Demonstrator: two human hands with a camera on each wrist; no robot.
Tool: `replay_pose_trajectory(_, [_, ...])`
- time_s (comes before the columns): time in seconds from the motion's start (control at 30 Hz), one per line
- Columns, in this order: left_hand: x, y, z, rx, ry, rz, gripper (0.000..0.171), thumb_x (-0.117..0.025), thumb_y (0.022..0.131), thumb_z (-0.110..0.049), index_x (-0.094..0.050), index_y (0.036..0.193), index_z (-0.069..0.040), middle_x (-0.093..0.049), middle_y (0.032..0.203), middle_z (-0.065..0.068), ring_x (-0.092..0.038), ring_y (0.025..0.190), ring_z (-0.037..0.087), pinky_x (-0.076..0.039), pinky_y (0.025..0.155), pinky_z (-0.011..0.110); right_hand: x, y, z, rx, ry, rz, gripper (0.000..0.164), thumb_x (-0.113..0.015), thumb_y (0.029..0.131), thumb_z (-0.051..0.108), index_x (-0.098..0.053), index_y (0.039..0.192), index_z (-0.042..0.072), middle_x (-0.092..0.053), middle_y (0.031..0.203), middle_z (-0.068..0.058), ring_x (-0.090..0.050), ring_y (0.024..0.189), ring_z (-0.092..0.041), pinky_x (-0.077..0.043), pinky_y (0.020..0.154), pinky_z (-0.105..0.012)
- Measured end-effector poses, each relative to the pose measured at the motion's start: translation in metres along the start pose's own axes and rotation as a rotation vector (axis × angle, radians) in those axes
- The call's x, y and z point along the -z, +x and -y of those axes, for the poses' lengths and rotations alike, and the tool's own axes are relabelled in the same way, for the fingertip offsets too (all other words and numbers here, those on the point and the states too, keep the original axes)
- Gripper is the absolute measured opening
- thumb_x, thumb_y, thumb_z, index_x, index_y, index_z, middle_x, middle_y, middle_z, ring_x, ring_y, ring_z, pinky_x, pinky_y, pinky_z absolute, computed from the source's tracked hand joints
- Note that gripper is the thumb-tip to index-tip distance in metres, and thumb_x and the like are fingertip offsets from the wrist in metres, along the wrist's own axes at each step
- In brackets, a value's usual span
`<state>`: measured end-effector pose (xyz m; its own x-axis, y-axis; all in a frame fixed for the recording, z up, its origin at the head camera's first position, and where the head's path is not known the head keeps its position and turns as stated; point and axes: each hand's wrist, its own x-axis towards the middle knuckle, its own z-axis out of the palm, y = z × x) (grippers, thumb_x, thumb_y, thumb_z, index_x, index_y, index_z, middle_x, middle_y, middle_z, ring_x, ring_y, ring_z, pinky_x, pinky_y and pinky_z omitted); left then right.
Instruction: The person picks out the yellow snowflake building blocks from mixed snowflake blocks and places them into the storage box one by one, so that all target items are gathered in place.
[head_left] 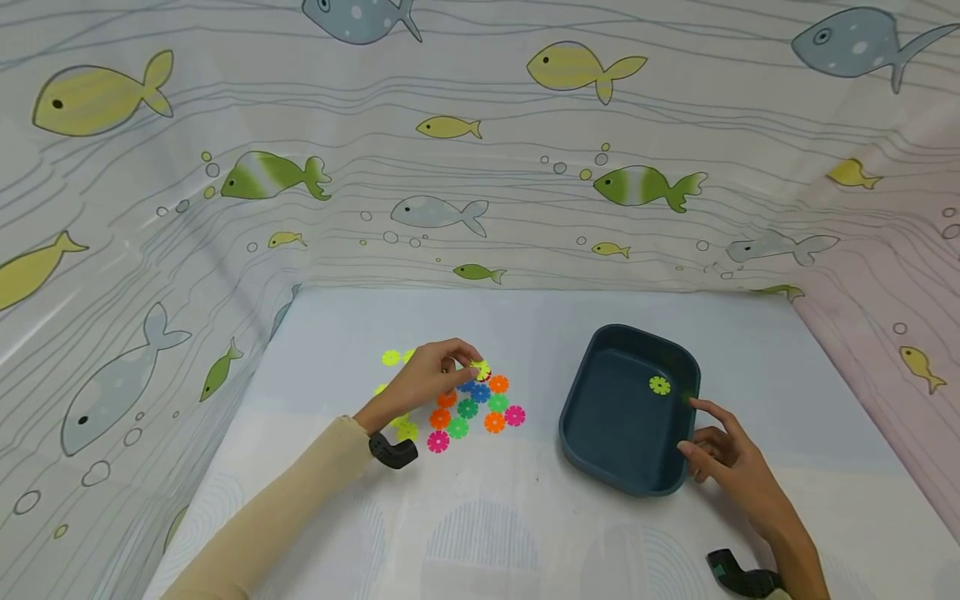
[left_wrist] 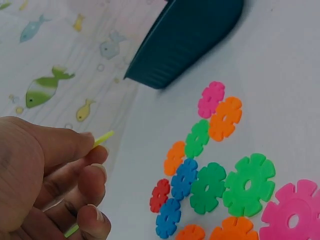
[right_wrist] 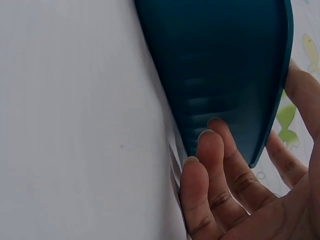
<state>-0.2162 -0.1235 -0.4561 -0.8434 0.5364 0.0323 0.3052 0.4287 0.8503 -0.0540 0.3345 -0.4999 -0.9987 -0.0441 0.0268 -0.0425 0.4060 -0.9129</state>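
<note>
My left hand [head_left: 431, 375] pinches a yellow snowflake-shaped plastic disc [left_wrist: 104, 139] edge-on between thumb and finger, above a loose group of similar discs. A second bit of yellow-green [left_wrist: 71, 230] shows among its lower fingers; what it belongs to is hidden. Below lie blue [left_wrist: 184, 179], green [left_wrist: 249, 184], orange [left_wrist: 225, 119] and pink [left_wrist: 295, 215] discs, flat on the table. At the right, my right hand [head_left: 738, 471] holds the near right side of a dark blue tray [head_left: 592, 392], with several fingers against its outer wall. One yellow disc [head_left: 659, 385] lies inside the tray.
More yellow discs [head_left: 391, 357] lie to the left of the group, partly behind my left hand. The pale table [head_left: 525, 533] is bounded at the back and sides by a fish-patterned sheet [head_left: 510, 167].
</note>
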Motion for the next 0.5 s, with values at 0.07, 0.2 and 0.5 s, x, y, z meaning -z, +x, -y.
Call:
replay_pose_trajectory(0.07, [-0.001, 0.002, -0.002, -0.006, -0.008, 0.005, 0.019, -0.07, 0.1, -0.025, -0.07, 0.117, -0.018, -0.07, 0.104, -0.001, -0.062, 0.066, 0.033, -0.055, 0.061, 0.036, 0.0, 0.001, 0.0, 0.0, 0.001, 0.001, 0.071, -0.065, 0.102, 0.011, -0.026, 0.161, 0.018, -0.065, 0.101, -0.015, -0.064, 0.071, -0.029, -0.056, 0.062, -0.036])
replay_pose_trajectory(0.2, [-0.004, 0.007, -0.005, -0.037, -0.003, 0.007, 0.019, -0.071, 0.099, -0.026, -0.069, 0.117, -0.019, -0.07, 0.104, -0.002, -0.061, 0.066, 0.028, -0.053, 0.06, 0.032, 0.001, 0.001, -0.001, -0.002, -0.008, -0.004, 0.071, -0.065, 0.102, 0.012, -0.027, 0.161, 0.018, -0.064, 0.1, -0.014, -0.064, 0.071, -0.029, -0.056, 0.062, -0.035])
replay_pose_trajectory(0.5, [-0.013, 0.014, -0.009, -0.052, -0.019, 0.029, 0.014, -0.065, 0.103, -0.019, -0.069, 0.117, -0.02, -0.067, 0.105, -0.001, -0.062, 0.064, 0.031, -0.056, 0.059, 0.036, 0.001, 0.001, 0.0, -0.016, 0.001, -0.002, 0.07, -0.065, 0.103, 0.014, -0.026, 0.161, 0.017, -0.064, 0.101, -0.016, -0.063, 0.07, -0.029, -0.056, 0.062, -0.036])
